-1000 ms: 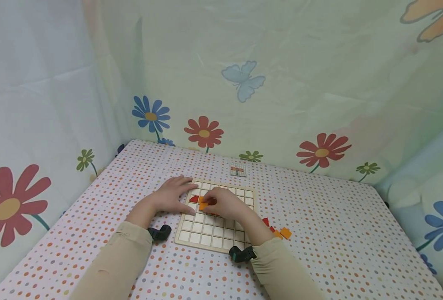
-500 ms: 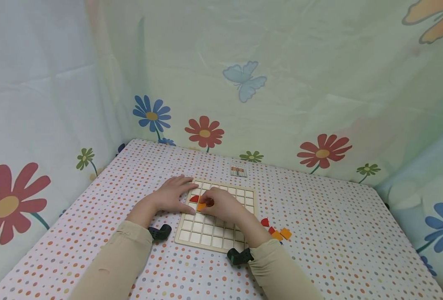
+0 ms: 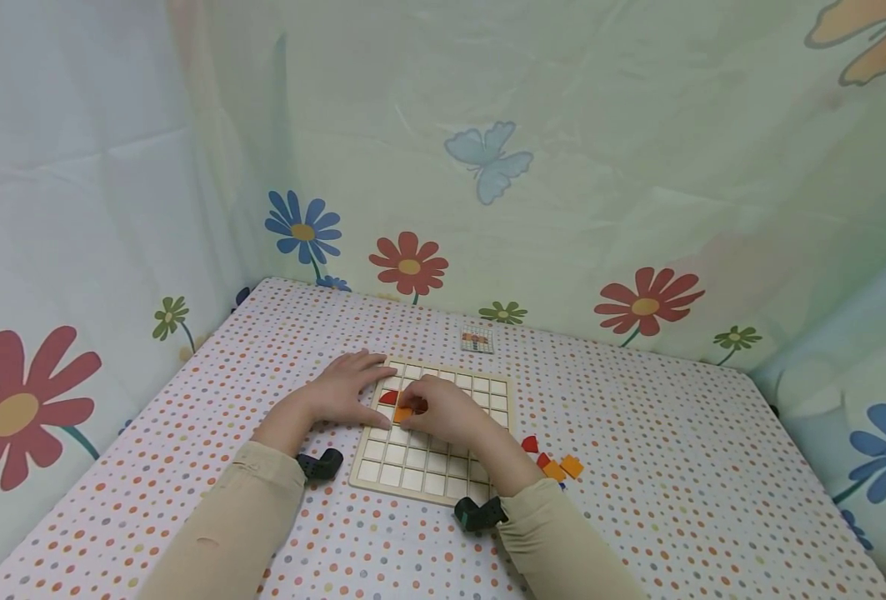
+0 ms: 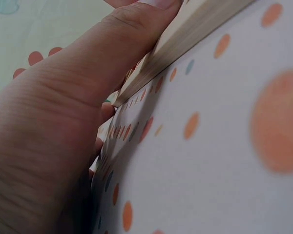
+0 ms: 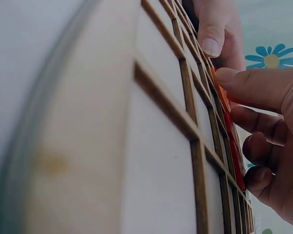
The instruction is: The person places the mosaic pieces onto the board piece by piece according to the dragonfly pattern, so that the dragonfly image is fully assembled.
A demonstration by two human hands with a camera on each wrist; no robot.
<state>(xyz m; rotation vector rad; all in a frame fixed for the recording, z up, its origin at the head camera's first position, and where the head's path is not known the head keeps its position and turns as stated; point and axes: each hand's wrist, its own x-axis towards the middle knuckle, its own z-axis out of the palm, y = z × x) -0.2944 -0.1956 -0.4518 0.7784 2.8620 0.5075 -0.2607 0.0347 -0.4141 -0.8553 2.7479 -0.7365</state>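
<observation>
A wooden grid board (image 3: 392,476) lies on the dotted tablecloth. My left hand (image 3: 347,388) rests at its left edge, fingers spread; in the left wrist view the thumb (image 4: 136,29) lies along the wooden rim. My right hand (image 3: 448,410) is over the upper left of the grid, its thumb and forefinger pinching an orange tile (image 3: 402,415) at a cell. Left of that tile sits a red rounded piece (image 3: 388,397). The right wrist view shows red pieces (image 5: 237,165) in cells beneath the curled fingers; from the head they are mostly hidden by the hand.
Right of the board lie loose red pieces (image 3: 529,444) and orange tiles (image 3: 572,467), with a bit of blue beside them. A small card with a printed grid pattern (image 3: 477,339) is behind the board. Cloth walls stand around the table.
My right hand has shifted slightly left with its fingertips at the orange tile, then stayed nearly still. The left hand keeps its place on the board's edge.
</observation>
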